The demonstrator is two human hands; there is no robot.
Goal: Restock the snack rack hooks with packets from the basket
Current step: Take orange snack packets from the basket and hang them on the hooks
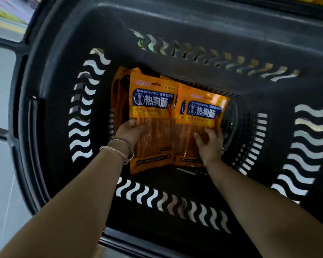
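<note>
I look down into a deep black plastic basket (175, 45) with wavy slots in its walls. Several orange snack packets with blue labels lie at its bottom. My left hand (130, 132), bracelets on the wrist, grips the left edge of the top left packet (151, 112). My right hand (210, 144) has its fingers curled onto the lower part of the right packet (203, 112). More orange packets (119, 97) are stacked behind the left one, mostly hidden. No rack or hooks are in view.
The basket's walls rise all round my forearms. Its dark handle frame (7, 90) runs down the left side. Pale floor (0, 164) shows to the left of the basket, and a strip of coloured goods (6, 10) at the top left corner.
</note>
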